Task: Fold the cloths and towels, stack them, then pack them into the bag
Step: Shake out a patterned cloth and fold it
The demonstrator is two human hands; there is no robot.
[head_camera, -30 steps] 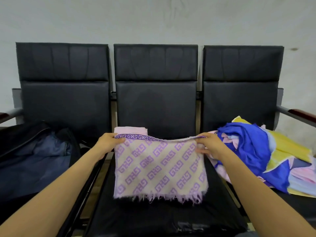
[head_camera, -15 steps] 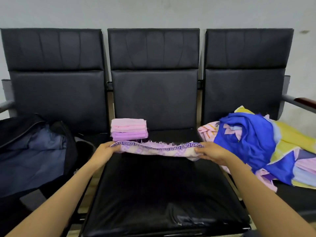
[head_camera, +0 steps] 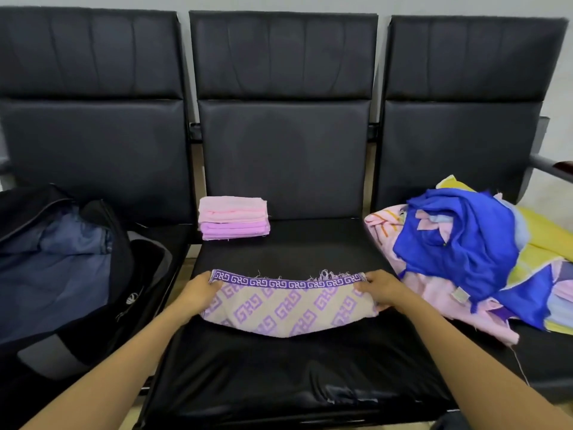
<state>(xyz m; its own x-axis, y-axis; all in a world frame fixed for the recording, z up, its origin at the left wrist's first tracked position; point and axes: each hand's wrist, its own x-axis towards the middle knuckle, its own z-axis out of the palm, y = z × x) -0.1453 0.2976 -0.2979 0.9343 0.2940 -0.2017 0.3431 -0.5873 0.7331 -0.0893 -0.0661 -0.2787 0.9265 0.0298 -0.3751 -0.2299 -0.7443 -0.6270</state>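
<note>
In the head view, the patterned cloth point(head_camera: 288, 308), beige with purple key shapes and a purple border, lies folded across the front half of the middle seat point(head_camera: 279, 383). The left hand point(head_camera: 198, 293) pinches its left end and the right hand point(head_camera: 379, 290) pinches its right end, each with the fingers curled on the fabric. The fringe sticks out along the far edge, and the near edge sags to a point in the middle, so the fold does not look even.

What could go wrong, in my judgement: the seat is smooth and shiny, so the cloth may slide when one hand lets go, and the layers may shift apart. The loose fringe can catch between the layers and make a bulge. If the fold stays uneven, the cloth will sit badly on the stack of pink towels point(head_camera: 233, 218), which stands at the back left corner of the same seat, well apart from the hands.

The bag point(head_camera: 62, 274) is on the left seat, dark and unzipped; inside I can see only its blue-grey lining. On the right seat lies a pile of unfolded cloths point(head_camera: 459, 243), blue, pink and yellow, not yet folded.
</note>
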